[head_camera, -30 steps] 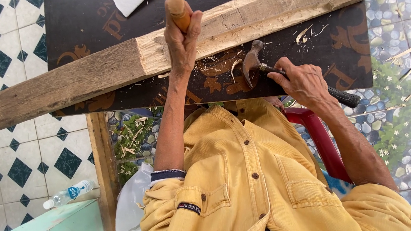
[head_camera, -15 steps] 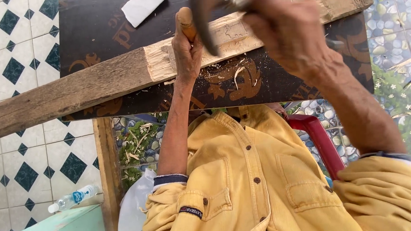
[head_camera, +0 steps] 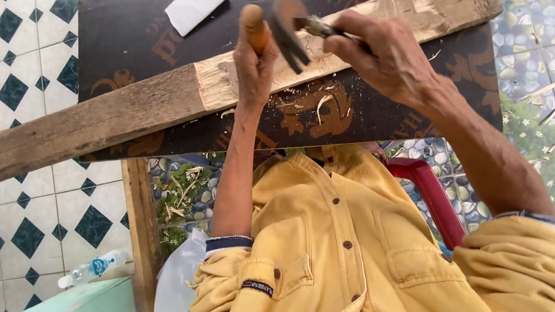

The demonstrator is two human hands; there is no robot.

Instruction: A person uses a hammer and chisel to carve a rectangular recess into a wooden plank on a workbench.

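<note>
- Left hand point(head_camera: 255, 65): grip is closed around the wooden handle of a chisel point(head_camera: 255, 25). The handle stands about upright, its round top above the fist; the blade is hidden behind the hand, so I cannot tell where exactly it bites.
- Right hand point(head_camera: 389, 58): grip is closed on the shaft of a hammer point(head_camera: 289, 22). The hammer head is just beside the chisel top, to the right of it, a little blurred; touching or not, cannot tell.
- Wooden beam point(head_camera: 117, 117) lies across the dark surface point(head_camera: 126, 37), directly under both grips.
- Done so far, as I judge: from the left grip to the right the beam is pale and cut lower, w/ a clear step near the left hand; chips point(head_camera: 322, 106) lie on the surface below the grips.
- Left to do: the part left of the left grip is grey and uncut; far right end is also dark.
- White paper piece point(head_camera: 195, 8) lies up-left of the left grip, apart from the beam.
</note>
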